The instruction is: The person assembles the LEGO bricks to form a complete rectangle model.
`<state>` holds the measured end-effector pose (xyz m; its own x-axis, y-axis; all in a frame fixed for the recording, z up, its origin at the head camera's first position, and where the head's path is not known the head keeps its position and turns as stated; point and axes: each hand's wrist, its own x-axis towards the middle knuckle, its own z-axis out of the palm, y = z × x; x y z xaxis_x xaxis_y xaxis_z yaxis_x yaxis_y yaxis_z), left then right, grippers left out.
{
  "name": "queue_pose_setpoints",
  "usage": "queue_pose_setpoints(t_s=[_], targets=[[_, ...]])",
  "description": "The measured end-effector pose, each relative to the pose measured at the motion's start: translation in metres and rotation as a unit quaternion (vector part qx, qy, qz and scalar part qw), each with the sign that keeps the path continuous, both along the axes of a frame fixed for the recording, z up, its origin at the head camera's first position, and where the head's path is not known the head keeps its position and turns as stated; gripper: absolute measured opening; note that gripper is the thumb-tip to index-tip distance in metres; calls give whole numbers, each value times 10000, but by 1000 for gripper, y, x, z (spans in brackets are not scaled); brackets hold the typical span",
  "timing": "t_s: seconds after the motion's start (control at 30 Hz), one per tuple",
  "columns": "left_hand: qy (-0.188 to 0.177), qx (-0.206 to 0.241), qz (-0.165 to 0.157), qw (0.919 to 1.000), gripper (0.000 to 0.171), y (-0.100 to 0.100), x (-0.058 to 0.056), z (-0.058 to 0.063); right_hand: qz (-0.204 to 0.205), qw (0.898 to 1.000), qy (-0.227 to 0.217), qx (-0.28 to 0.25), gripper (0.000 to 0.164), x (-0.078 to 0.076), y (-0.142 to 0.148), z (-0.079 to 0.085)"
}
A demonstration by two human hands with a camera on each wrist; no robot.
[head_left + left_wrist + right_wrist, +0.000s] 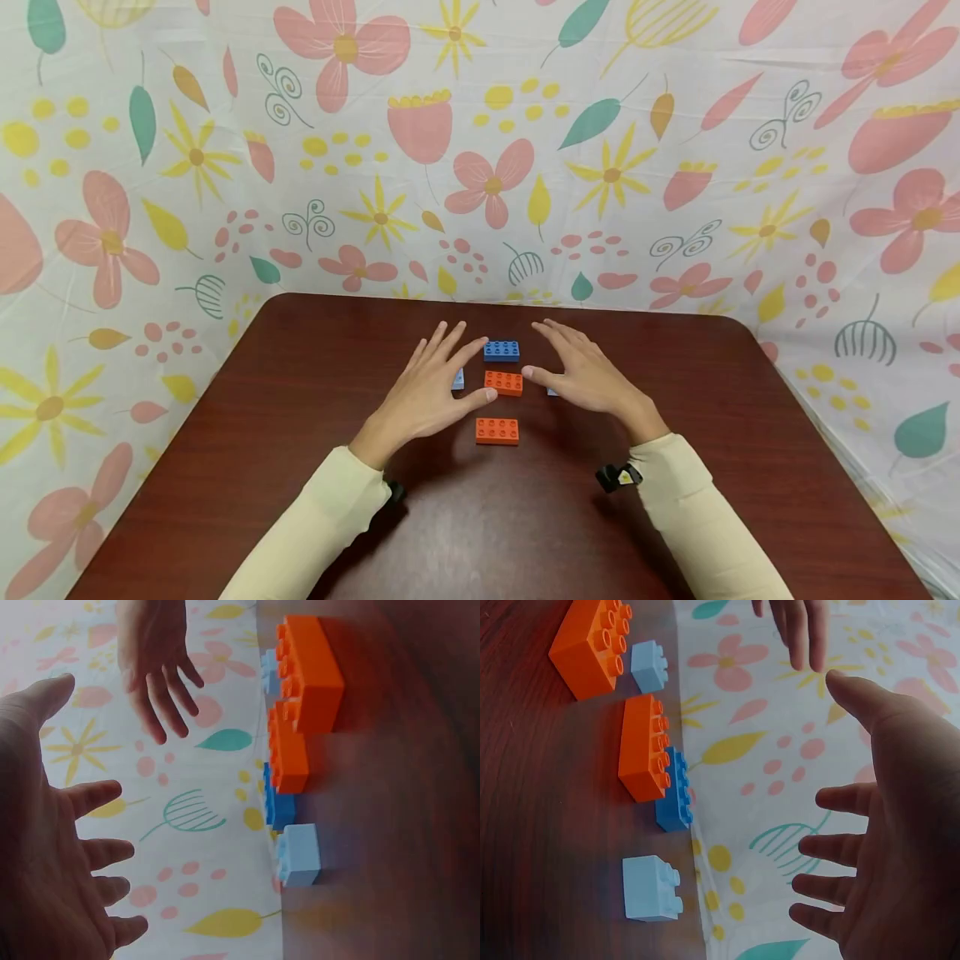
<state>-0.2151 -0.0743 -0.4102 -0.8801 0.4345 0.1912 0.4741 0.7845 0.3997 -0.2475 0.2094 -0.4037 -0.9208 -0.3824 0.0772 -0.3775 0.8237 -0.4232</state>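
Note:
In the head view my left hand (426, 392) hovers with spread fingers left of a column of toy building blocks. My right hand (588, 371) hovers to the right, fingers extended too. Neither holds anything. Between them lie a blue block (501, 351) at the back, an orange block (503, 383) in the middle and another orange block (497, 432) nearest me. One light blue block (458, 380) is partly hidden behind my left hand. A second light blue block (552, 391) lies mostly hidden under my right hand; the right wrist view shows it as a small light blue block (651, 889).
The blocks lie studs up on a dark reddish-brown table (300, 433) with rounded far corners. A white cloth (480, 167) printed with flowers and leaves hangs behind the table and along its sides. Black straps (618, 477) with cameras sit at the wrists.

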Motion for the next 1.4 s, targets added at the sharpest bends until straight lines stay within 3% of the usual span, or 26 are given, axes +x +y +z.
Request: queue_pose_setpoints(t_s=[0.4, 0.6, 0.7, 0.9, 1.4], targets=[[-701, 397, -20, 9967, 81, 0, 10, -14, 236, 9994, -91, -225, 81, -5, -6, -9], [-1180, 561, -197, 9912, 72, 3, 10, -27, 290, 9993, -117, -201, 77, -7, -9, -16], [-1302, 824, -437, 9871, 64, 4, 8, -33, 309, 9992, -121, -214, 74, -6, -11, -18], [-1280, 1142, -761, 9822, 54, 6, 2, -44, 418, 9987, -114, -259, 71, -8, -15, -22], [-1071, 648, -606, 9903, 35, 13, 4, -53, 627, 9980, -35, -109, 57, -20, -19, -37]])
